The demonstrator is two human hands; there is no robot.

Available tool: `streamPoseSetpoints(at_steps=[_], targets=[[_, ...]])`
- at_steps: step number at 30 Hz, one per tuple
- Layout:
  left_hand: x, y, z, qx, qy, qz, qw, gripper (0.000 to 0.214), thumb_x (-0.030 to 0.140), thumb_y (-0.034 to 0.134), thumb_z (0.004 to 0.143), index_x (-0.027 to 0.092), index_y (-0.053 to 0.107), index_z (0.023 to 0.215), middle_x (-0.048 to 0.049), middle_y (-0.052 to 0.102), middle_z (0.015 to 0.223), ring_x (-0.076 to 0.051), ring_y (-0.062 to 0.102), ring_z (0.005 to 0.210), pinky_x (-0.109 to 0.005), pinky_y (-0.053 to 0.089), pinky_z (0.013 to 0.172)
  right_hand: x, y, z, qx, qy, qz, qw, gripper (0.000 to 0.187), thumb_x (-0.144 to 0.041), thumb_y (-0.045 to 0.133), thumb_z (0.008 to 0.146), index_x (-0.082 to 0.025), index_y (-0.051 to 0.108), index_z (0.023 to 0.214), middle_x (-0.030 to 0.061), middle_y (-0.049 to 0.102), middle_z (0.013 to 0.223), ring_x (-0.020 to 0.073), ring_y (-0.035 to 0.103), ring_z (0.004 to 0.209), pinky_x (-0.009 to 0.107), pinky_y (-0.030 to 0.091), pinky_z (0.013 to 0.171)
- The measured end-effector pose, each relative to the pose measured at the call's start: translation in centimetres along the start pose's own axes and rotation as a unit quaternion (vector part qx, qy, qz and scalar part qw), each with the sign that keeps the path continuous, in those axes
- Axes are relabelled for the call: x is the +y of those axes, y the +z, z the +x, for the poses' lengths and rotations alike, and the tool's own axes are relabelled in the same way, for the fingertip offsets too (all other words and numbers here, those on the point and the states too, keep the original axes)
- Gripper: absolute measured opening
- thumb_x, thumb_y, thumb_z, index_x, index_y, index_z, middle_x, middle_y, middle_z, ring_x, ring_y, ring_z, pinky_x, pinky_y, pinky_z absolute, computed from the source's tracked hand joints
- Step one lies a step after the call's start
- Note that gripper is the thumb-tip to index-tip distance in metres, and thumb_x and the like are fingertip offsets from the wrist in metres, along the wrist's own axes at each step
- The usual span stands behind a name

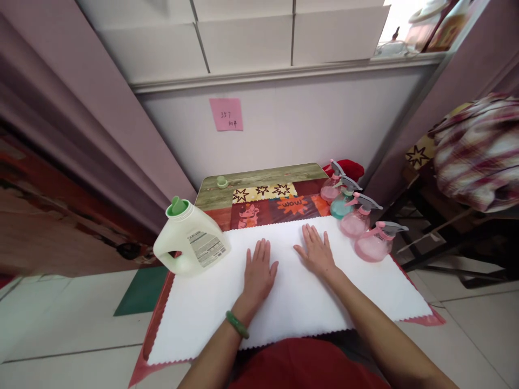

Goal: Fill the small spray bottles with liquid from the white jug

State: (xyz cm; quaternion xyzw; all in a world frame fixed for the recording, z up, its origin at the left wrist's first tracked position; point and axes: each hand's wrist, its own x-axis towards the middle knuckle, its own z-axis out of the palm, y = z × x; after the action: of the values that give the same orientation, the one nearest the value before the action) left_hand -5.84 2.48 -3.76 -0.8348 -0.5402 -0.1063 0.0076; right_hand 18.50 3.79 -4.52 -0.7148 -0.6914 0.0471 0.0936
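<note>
Both palms lie flat on a white cloth (284,302) with zigzag edges, spread over the table. My left hand (259,273), with a green bangle on its wrist, rests left of the cloth's middle, fingers stretched forward. To its right, my right hand (317,251) is flat with its thumb spread; neither hand holds anything. Left of my left hand stands a cream jug (194,237) with its green pouring spout exposed. Beyond my right hand are several spray bottles: a pink one (373,247) nearest me, another pink one (354,222), a teal one (343,206) and a pink one farthest back (330,190).
A small green cap (222,182) sits at the table's back left on the patterned cover (263,213). A pink note (226,114) is stuck to the wall behind. Plaid fabric (478,154) lies at the right, above a dark stand. Curtains (101,108) hang at the left.
</note>
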Motion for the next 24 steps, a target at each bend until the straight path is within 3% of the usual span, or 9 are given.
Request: streamPoseSetpoints(at_steps=[6, 13, 17, 24], targets=[[-0.6, 1.2, 1.7, -0.016, -0.004, -0.008, 1.0, 0.074, 0.056, 0.035, 0.1, 0.01, 0.03, 0.159, -0.0181, 0.031, 0.164, -0.033, 0.025, 0.153, -0.062, 0.018, 0.121, -1.2, 1.4, 0.3, -0.056, -0.018, 0.006, 0.998, 0.085, -0.069, 0.021, 0.099, -0.014, 0.015, 0.163, 0.0128, 0.013, 0.17, 0.028, 0.009, 0.158, 0.058, -0.002, 0.124], [-1.1, 1.5, 1.3, -0.018, -0.009, -0.01, 1.0, 0.074, 0.058, 0.032, 0.1, 0.013, 0.031, 0.159, -0.0168, 0.03, 0.165, -0.032, 0.025, 0.153, -0.061, 0.016, 0.122, -0.8, 1.6, 0.2, -0.057, -0.019, 0.008, 0.998, 0.086, -0.071, 0.023, 0.098, -0.015, 0.016, 0.163, 0.0126, 0.013, 0.17, 0.0286, 0.009, 0.158, 0.058, -0.002, 0.124], [-1.5, 1.8, 1.7, -0.017, -0.022, -0.013, 1.0, 0.073, 0.058, 0.035, 0.1, 0.014, 0.035, 0.157, -0.0175, 0.034, 0.163, -0.032, 0.028, 0.152, -0.06, 0.02, 0.12, -2.0, 1.1, 0.1, -0.053, -0.007, 0.024, 0.998, 0.082, -0.066, 0.026, 0.1, -0.014, 0.017, 0.163, 0.0139, 0.017, 0.169, 0.0306, 0.013, 0.158, 0.058, 0.003, 0.124], [-3.0, 1.2, 1.1, 0.0, -0.052, -0.034, 0.998, 0.061, 0.043, 0.035, 0.102, 0.01, 0.041, 0.153, -0.0208, 0.037, 0.161, -0.034, 0.03, 0.151, -0.06, 0.021, 0.12, -5.9, 1.4, -1.9, -0.08, -0.172, 0.062, 0.98, 0.076, -0.066, 0.031, 0.1, -0.023, 0.022, 0.162, 0.009, 0.018, 0.17, 0.0301, 0.014, 0.158, 0.058, 0.005, 0.125]])
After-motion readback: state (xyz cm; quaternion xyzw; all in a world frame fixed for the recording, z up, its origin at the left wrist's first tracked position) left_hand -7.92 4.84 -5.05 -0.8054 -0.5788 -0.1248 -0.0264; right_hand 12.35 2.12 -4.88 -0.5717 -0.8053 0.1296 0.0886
